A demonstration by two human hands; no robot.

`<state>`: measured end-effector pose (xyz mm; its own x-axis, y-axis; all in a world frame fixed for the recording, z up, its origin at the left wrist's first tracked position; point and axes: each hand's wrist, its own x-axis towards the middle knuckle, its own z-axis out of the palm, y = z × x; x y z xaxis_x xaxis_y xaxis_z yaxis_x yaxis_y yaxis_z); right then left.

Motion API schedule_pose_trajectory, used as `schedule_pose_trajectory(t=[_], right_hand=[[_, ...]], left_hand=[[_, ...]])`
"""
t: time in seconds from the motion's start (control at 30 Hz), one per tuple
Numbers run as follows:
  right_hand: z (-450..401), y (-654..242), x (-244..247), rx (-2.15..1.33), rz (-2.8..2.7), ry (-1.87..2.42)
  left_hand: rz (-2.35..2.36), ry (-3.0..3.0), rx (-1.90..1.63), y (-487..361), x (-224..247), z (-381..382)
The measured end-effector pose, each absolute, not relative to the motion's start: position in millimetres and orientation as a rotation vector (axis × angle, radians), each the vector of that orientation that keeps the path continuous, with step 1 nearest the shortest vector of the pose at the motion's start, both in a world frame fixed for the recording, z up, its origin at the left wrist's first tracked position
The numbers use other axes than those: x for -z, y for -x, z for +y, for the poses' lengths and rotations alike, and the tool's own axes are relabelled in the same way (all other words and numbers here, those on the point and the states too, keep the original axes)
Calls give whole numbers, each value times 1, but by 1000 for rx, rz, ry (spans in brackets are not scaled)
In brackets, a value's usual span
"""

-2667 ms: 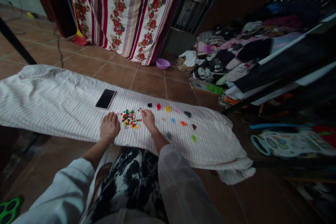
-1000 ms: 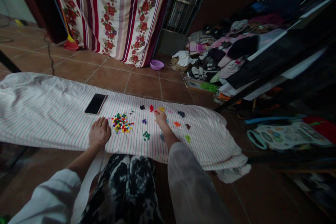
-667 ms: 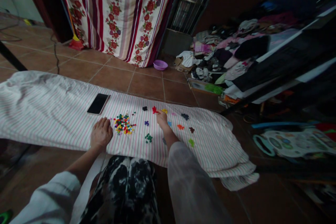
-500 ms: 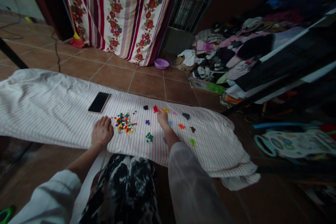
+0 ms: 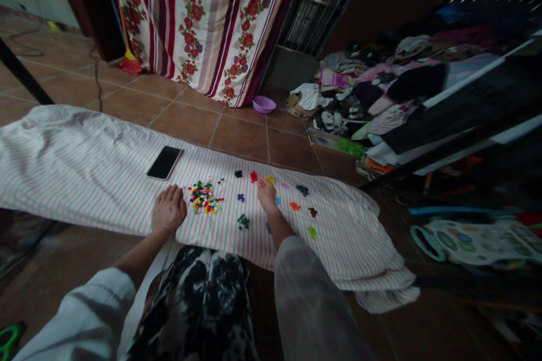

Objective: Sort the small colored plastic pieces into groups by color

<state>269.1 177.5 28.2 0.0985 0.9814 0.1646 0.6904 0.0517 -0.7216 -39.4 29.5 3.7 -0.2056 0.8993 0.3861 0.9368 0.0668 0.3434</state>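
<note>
Pieces in red (image 5: 253, 176) beside right fingers (image 5: 261, 181)

The right hand (image 5: 266, 193) hovers near the red pieces (image 5: 253, 176); its fingers perhaps pinch something small.

Bare striped cloth (image 5: 95, 180) opens a path left of the phone (image 5: 165, 162), which blocks the way rightward.
</note>
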Motion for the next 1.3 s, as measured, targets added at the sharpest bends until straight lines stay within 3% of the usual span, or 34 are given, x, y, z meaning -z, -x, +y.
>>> schedule_pose_trajectory(t=[0.7, 0.97, 1.3], right_hand=[[170, -161, -22, -557, -2148, 1594], [169, -151, -34, -524, -2242, 1844], [168, -162, -29, -524, -2103, 1765]], left_hand=[[-2224, 1927, 747, 39, -5, 31], [-2237, 1935, 725, 38, -6, 30], [-2249, 1945, 754, 39, -7, 29]])
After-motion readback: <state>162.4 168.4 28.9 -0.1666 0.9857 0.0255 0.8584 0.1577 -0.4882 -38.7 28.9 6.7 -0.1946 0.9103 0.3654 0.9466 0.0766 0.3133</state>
